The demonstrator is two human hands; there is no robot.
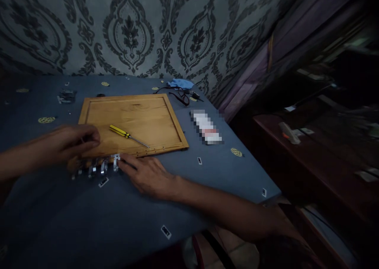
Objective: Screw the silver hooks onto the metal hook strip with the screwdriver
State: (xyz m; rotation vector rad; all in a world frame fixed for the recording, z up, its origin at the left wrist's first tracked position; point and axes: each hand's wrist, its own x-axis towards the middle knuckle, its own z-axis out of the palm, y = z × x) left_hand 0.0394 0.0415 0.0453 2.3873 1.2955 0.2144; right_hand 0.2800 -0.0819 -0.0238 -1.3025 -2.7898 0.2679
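A framed wooden panel [130, 115], like a cabinet door, lies flat on the cloth-covered table. Along its near edge sits a row of shiny metal hinges [103, 167]; their exact shape is blurred. The fingertips of my right hand [151, 176] press against the rightmost metal hinge [116, 162] at the panel's edge, holding it there. Above the panel's near left corner, my left hand [78, 141] is closed in a pinch; whatever is between its fingers is too blurred to name. A screwdriver [120, 131] with a yellow-and-black handle rests on the panel, its tip towards the small holes near the edge.
Behind the panel lie a small clear packet [67, 96], a blue cloth [180, 83] and dark-framed glasses [180, 97]. A blurred-out white and red item [206, 127] is to the right. Beyond the table's right edge stands a dark red surface [272, 129] holding a brush [289, 133].
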